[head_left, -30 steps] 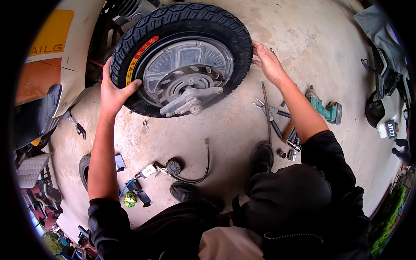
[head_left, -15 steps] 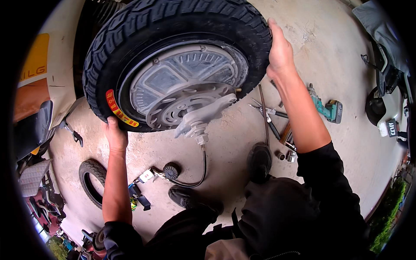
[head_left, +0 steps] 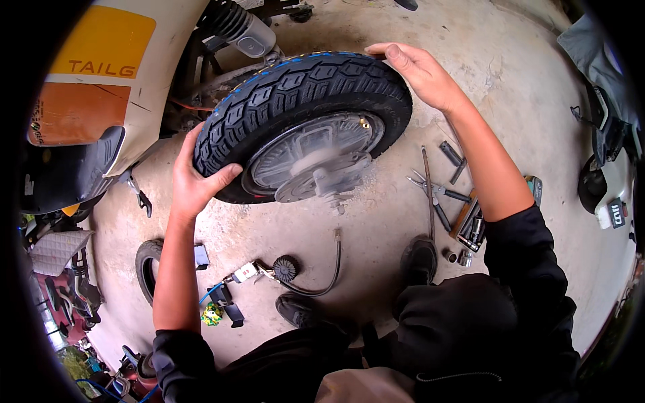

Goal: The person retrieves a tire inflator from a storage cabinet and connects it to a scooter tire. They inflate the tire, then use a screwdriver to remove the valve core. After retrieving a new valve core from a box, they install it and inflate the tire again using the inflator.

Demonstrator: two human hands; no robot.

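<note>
A scooter hub-motor wheel (head_left: 302,101) with a black knobbly tyre is tilted in front of me, its grey hub and brake disc facing my side. The axle and disc are blurred by motion. A brass valve (head_left: 365,123) shows at the hub's upper right. My left hand (head_left: 195,181) grips the tyre's left side, thumb on the sidewall and fingers round the tread. Over the top right of the tyre, my right hand (head_left: 423,75) is curled with its fingertips at the tread. Whether the wheel's lower edge touches the floor I cannot tell.
A scooter body (head_left: 148,60) stands at the left. On the floor lie an inflator (head_left: 245,272) with a black hose (head_left: 336,269), a loose tyre (head_left: 146,269), pliers (head_left: 437,191), a pry bar (head_left: 428,181), sockets (head_left: 465,258) and a partly hidden teal power tool (head_left: 535,187).
The wheel has moved away from me and tipped, so more tread shows. My left hand has shifted up and round the tyre; my right hand has moved to its top edge.
</note>
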